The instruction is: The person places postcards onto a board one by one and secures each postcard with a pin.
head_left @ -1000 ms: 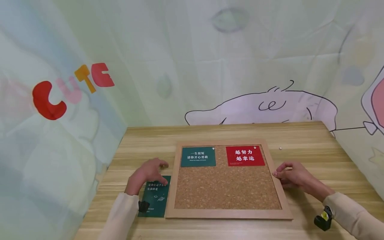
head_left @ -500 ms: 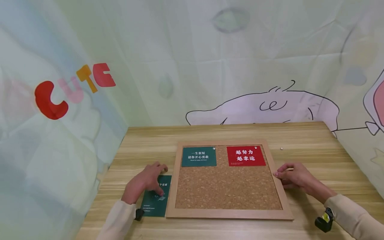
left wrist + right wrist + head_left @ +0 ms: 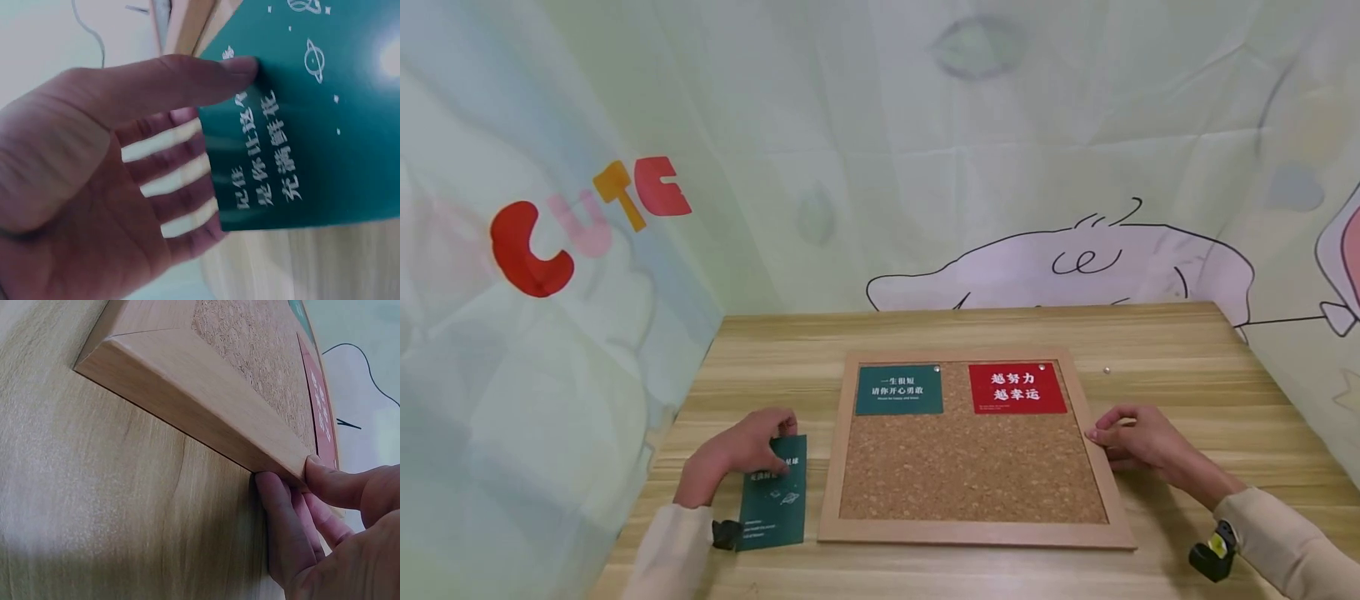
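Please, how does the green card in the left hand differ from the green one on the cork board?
The held card is pinched by the left hand, while the pinned card lies on the cork board with a small pin in one corner. The held card is portrait, the pinned card landscape. The held card has a planet drawing; the pinned card shows only lettering. Both are green with white lettering.

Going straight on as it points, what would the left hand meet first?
Probably the left side of the light-brown wooden corkboard frame; the left hand might pass above it, as depth is unclear.
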`<state>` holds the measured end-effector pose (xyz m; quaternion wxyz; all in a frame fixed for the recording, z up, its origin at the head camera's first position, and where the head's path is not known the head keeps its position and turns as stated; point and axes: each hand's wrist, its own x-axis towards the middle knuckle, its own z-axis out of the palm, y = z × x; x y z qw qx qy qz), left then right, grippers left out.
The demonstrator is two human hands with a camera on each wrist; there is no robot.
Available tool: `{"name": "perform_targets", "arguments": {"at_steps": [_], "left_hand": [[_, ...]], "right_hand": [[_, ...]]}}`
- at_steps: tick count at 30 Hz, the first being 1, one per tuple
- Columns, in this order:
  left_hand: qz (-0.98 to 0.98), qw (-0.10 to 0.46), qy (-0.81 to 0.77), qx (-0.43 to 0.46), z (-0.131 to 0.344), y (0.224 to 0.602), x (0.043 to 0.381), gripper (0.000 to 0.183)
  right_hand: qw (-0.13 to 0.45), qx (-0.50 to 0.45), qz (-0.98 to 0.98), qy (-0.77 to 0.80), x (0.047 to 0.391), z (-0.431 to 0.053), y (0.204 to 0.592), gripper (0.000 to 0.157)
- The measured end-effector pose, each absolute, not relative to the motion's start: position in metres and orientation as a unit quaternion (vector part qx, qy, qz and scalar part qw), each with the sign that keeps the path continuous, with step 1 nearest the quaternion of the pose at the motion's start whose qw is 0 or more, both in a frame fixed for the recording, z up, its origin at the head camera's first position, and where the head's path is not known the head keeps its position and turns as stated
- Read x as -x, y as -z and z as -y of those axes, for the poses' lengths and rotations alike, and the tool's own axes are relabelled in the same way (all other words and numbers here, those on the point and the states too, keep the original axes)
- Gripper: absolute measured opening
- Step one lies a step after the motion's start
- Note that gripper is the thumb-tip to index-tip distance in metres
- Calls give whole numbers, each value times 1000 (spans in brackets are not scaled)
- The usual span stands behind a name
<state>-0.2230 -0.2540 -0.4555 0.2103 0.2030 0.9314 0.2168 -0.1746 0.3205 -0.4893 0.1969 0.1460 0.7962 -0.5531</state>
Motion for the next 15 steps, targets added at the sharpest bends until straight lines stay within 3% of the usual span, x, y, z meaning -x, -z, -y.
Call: {"name": "perform_targets", "arguments": {"at_steps": [4,15], "left_hand": [[-916,198,-255,-236,260,445,225,28],[-882,169,-313,-310,245,399,232,20]], "right_hand": [[195,-146,-797,552,174,-321,489,28],[188,-142,-803,547,172,-319,489,32]]}}
